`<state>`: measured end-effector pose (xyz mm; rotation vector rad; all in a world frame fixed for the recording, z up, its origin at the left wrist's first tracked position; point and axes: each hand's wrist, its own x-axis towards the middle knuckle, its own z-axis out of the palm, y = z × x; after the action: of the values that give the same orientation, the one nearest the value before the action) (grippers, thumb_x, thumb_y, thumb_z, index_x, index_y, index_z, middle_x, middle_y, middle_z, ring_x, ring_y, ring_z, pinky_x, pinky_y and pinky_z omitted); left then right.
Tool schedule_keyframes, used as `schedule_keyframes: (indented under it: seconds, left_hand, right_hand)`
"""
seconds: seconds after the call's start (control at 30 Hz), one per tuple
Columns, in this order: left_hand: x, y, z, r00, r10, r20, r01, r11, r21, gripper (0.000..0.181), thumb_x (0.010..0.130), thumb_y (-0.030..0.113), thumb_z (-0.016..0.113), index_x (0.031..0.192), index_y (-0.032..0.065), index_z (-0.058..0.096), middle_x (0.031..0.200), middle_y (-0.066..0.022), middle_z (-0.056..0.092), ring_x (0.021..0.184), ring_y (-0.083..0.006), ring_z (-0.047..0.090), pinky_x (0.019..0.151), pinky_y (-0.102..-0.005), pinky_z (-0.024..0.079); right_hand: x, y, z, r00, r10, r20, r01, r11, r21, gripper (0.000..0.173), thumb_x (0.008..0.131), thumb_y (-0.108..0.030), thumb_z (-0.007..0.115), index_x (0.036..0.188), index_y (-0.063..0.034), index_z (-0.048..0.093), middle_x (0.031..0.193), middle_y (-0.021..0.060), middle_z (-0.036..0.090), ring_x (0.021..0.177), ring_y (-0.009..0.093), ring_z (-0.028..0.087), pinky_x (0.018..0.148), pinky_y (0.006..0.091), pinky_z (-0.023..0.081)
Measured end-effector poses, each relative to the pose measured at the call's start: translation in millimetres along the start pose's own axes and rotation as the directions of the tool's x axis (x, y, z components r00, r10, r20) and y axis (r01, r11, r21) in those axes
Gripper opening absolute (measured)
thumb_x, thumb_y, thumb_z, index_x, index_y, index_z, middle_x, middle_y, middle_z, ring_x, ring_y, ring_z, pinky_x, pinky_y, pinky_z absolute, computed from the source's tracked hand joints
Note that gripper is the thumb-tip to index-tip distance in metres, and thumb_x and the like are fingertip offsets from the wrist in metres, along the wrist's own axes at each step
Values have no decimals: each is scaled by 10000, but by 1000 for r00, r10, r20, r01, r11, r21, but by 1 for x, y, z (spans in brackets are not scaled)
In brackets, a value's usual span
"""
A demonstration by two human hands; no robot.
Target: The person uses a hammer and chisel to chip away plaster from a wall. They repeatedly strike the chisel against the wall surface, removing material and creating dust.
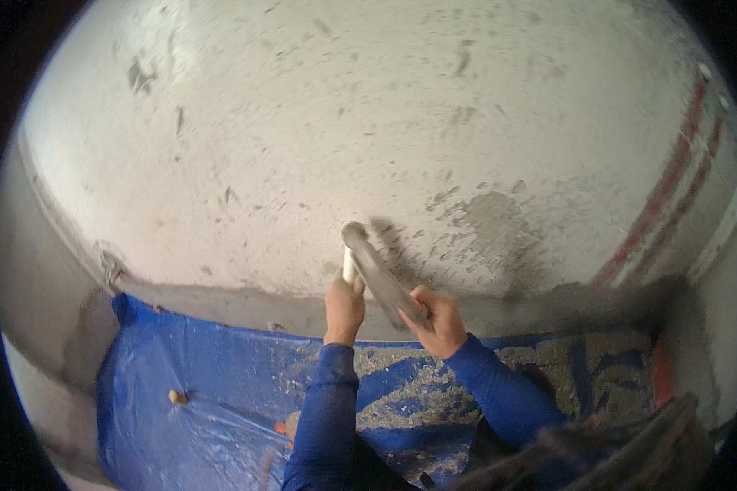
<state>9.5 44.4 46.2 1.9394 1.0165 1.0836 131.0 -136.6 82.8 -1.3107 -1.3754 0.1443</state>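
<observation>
My left hand (344,312) is closed around a slim white handle (348,265) pointing up toward the wall. My right hand (440,323) grips a long grey flat-bladed tool (379,276), seemingly a plastering trowel, blurred by motion. Its blade slants up to the left and meets the top of the white handle. The rounded grey end (354,232) there could belong to either tool. Behind both hands rises a whitish wall (319,153) with grey smears. A larger rough grey patch (494,218) of what looks like plaster lies right of the blade.
A darker grey band (221,307) runs along the wall's foot. Blue plastic sheeting (141,362) covers the floor, strewn with crumbly debris (417,399). On it lies a thin object with a tan end (177,398). Red stripes (660,190) mark the wall's right side.
</observation>
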Motion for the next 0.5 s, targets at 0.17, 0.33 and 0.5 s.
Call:
schedule_keyframes:
  seconds: [0.17,0.33,0.5]
  left_hand:
    - [-7,10,1,997,-63,-41,64,997,30,438,991,375,632,1076,-53,666,839,-330,667,877,-506,667,728,-545,516]
    - [-11,22,-6,997,-52,-48,57,993,108,528,976,484,626,1013,-41,672,828,-322,670,849,-503,667,733,-553,515]
    - [-11,25,0,987,-157,-18,158,985,70,532,974,485,629,975,-45,675,839,-313,679,854,-494,676,746,-548,525]
  right_hand:
    - [-6,14,4,980,-193,43,196,977,-86,465,997,-489,603,865,-43,598,695,156,610,636,364,650,569,448,479]
    - [-3,7,8,967,251,35,-245,961,-125,613,1017,-598,508,832,-21,600,626,21,538,608,131,561,563,299,443]
    - [-5,-3,20,951,-248,-186,298,896,331,543,1022,-576,453,850,-73,566,677,60,589,579,165,549,543,319,449]
